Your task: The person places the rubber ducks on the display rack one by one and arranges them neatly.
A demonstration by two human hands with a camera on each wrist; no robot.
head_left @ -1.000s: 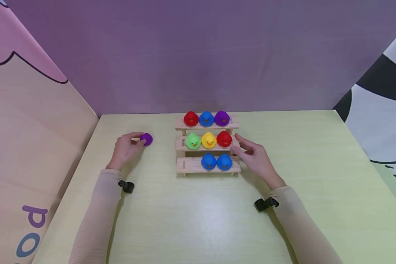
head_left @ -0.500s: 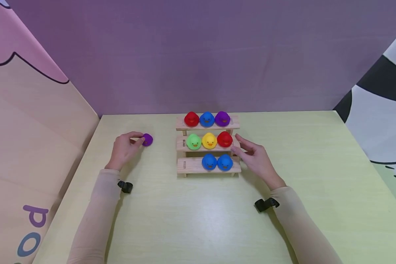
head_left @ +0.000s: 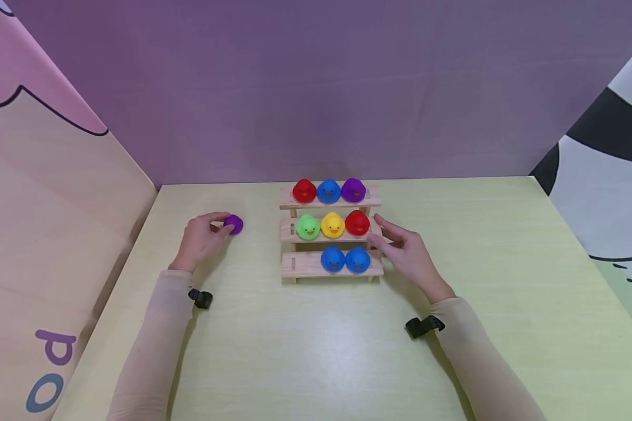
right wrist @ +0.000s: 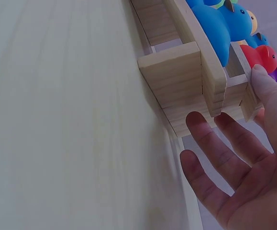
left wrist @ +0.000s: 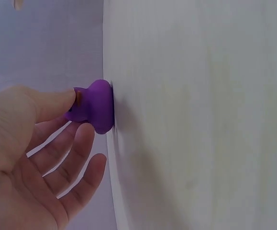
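My left hand (head_left: 202,238) pinches a purple rubber duck (head_left: 234,224) between thumb and fingers, left of the wooden stand. In the left wrist view the duck's (left wrist: 100,106) base is right at the tabletop. My right hand (head_left: 408,251) holds the right end of the three-step wooden stand (head_left: 305,266) at its middle step. Its thumb is at the front edge, the index finger behind. Beside the thumb sits a red duck (head_left: 357,223), with yellow (head_left: 333,225) and green (head_left: 308,227) ducks to its left. Two blue ducks (head_left: 333,258) stand on the lowest step's right part.
On the top step stand a red duck (head_left: 304,191), a blue duck (head_left: 329,191) and a purple duck (head_left: 353,190). Behind the light wooden table (head_left: 305,351) rises a purple wall (head_left: 316,88). Printed panels flank both sides.
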